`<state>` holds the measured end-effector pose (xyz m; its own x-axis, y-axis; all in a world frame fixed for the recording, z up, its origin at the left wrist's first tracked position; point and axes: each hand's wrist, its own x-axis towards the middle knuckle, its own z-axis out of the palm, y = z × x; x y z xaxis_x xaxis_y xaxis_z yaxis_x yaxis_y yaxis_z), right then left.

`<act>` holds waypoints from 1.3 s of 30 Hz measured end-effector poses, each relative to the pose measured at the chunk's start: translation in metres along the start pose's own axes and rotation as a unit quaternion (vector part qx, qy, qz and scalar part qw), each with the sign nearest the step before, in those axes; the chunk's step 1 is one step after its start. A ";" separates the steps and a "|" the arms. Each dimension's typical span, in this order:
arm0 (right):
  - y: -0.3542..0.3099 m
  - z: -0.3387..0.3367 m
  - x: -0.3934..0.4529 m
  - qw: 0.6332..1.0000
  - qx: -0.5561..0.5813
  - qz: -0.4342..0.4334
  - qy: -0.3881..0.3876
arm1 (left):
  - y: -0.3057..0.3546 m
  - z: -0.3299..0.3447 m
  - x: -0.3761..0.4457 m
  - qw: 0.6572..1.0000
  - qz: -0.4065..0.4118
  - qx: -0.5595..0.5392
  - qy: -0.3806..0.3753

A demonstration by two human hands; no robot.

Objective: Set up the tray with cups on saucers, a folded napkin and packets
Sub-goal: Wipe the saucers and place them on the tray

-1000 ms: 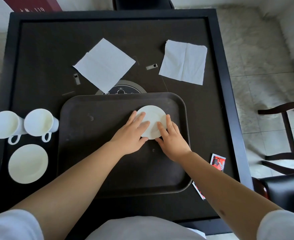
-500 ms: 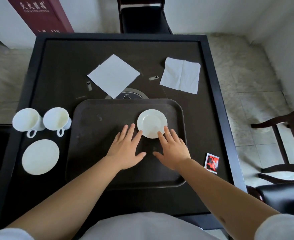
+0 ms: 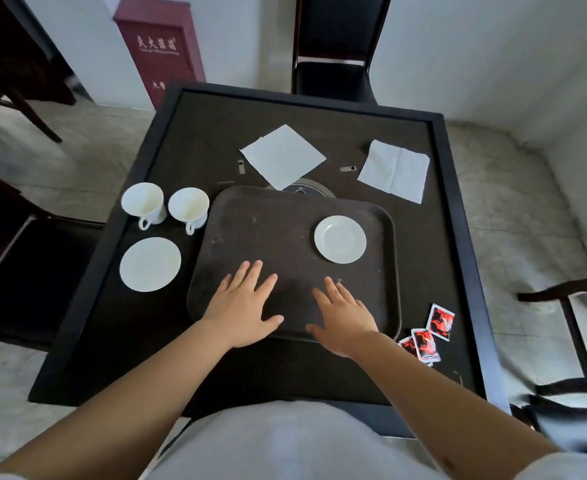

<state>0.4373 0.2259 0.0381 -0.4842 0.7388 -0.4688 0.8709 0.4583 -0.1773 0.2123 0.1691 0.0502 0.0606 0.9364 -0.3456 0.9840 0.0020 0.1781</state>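
Head view shows both hands, left [image 3: 242, 308] and right [image 3: 345, 318], spread flat and empty over the near tray [image 3: 268, 237], one saucer [image 3: 340, 239] set far-right on it; the second saucer [image 3: 150, 264] on the desk's left likely goes next.

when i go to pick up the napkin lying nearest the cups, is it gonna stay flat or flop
The napkin looks like thin, unfolded paper lying flat, so it will probably droop if lifted by one corner. It seems very light, so a quick hand could shift it. One corner overlaps the round inset beside the tray, which likely offers an easy edge to pinch.
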 end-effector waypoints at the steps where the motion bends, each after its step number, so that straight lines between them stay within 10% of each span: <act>1: -0.008 0.000 0.000 1.000 -0.004 -0.004 -0.001 | -0.007 0.000 -0.007 1.000 -0.006 -0.001 0.002; 22: -0.226 -0.020 0.078 0.989 -0.057 -0.130 -0.034 | -0.188 0.010 -0.104 0.988 -0.142 -0.042 0.047; 39: -0.288 -0.010 0.166 0.992 -0.032 -0.109 -0.047 | -0.283 0.022 -0.043 0.993 -0.079 -0.086 -0.003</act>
<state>0.1055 0.2215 0.0196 -0.6485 0.5696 -0.5050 0.7370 0.6357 -0.2294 -0.0654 0.1205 -0.0056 -0.0902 0.9174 -0.3876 0.9382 0.2089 0.2758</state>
